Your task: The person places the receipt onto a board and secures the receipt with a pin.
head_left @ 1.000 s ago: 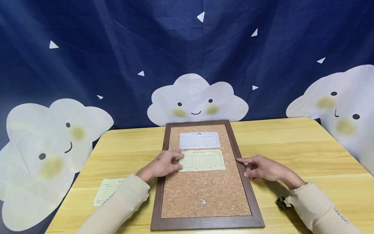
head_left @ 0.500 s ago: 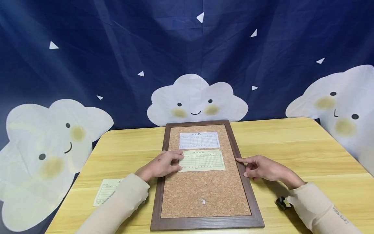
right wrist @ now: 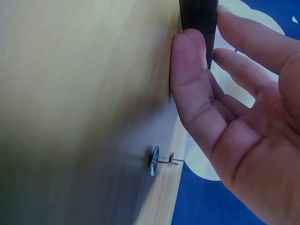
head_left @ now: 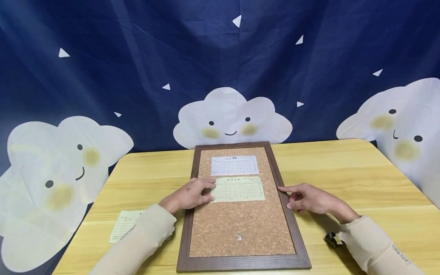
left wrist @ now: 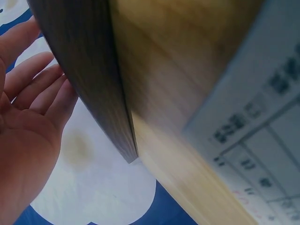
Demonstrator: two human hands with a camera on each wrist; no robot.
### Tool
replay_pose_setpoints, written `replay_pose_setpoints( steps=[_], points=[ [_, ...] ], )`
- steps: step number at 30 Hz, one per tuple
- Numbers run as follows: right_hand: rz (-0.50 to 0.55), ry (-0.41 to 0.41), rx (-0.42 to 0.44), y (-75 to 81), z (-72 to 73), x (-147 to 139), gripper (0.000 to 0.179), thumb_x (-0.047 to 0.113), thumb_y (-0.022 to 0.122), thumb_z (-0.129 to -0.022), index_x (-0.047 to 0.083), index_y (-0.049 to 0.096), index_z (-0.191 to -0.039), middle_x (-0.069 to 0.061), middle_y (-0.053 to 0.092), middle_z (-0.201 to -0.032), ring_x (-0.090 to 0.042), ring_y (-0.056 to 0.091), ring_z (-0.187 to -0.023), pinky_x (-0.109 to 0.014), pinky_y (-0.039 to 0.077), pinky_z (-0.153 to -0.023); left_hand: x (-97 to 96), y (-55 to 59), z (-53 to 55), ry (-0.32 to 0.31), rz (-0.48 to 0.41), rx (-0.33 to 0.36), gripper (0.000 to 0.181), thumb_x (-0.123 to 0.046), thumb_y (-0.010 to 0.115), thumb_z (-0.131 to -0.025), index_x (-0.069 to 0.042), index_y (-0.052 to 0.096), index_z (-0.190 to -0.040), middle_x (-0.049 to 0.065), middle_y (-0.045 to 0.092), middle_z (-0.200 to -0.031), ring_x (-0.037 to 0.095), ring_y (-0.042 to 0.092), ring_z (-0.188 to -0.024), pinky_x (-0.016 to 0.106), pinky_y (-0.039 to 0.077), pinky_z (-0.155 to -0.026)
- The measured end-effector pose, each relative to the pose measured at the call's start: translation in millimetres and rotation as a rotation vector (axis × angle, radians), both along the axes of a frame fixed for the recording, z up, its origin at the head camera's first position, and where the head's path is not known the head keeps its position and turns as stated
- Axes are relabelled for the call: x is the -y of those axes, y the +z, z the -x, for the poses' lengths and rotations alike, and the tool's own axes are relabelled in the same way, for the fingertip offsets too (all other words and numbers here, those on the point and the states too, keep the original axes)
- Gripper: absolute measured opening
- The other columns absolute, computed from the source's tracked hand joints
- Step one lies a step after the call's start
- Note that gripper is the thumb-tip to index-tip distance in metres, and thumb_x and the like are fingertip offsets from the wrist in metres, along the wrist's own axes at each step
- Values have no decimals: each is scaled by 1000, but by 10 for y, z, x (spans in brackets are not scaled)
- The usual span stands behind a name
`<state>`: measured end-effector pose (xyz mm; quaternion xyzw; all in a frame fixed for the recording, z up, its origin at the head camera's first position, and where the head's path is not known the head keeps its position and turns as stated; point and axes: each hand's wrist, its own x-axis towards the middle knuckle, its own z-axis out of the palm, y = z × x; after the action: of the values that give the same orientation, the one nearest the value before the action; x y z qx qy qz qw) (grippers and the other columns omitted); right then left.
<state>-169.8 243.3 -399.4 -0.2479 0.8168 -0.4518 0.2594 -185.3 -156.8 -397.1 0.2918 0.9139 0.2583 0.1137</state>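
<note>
A cork board (head_left: 240,225) in a dark brown frame (head_left: 244,263) lies on the table. Two printed form slips are on it: a whitish slip (head_left: 234,167) at the top and a pale green slip (head_left: 240,190) right below. My left hand (head_left: 190,194) reaches over the frame's left side, fingertips on the green slip's left edge. At the opposite side, my right hand (head_left: 311,198) touches the frame, index finger extended onto it and thumb at its outer edge. A small clear pin (head_left: 239,237) is on the lower cork. Two thumbtacks (right wrist: 155,161) lie on the table below my right hand.
Another pale green slip (head_left: 125,225) lies on the wooden table (head_left: 361,168) at the left, partly covered by my left sleeve. A dark blue cloth (head_left: 268,49) with white clouds hangs behind the table's far edge.
</note>
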Motion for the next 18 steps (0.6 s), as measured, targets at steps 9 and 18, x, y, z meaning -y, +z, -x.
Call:
replay_pose_setpoints(
  steps=[9, 18],
  points=[
    [17, 0, 12, 10, -2, 23, 60, -2, 64, -94, -11, 37, -147, -7, 59, -81, -14, 54, -67, -26, 52, -57, 6, 10, 12, -36, 17, -12, 41, -11, 69, -95, 2, 61, -134, 19, 54, -143, 34, 46, -136, 49, 34, -114],
    [9, 5, -15, -5, 1, 15, 60, -4, 64, -94, -11, 38, -147, -5, 60, -81, -13, 54, -67, -26, 52, -56, 10, 2, 35, -27, 1, -26, 44, -12, 74, -92, 2, 63, -132, 18, 57, -140, 35, 51, -132, 48, 39, -110]
  ],
)
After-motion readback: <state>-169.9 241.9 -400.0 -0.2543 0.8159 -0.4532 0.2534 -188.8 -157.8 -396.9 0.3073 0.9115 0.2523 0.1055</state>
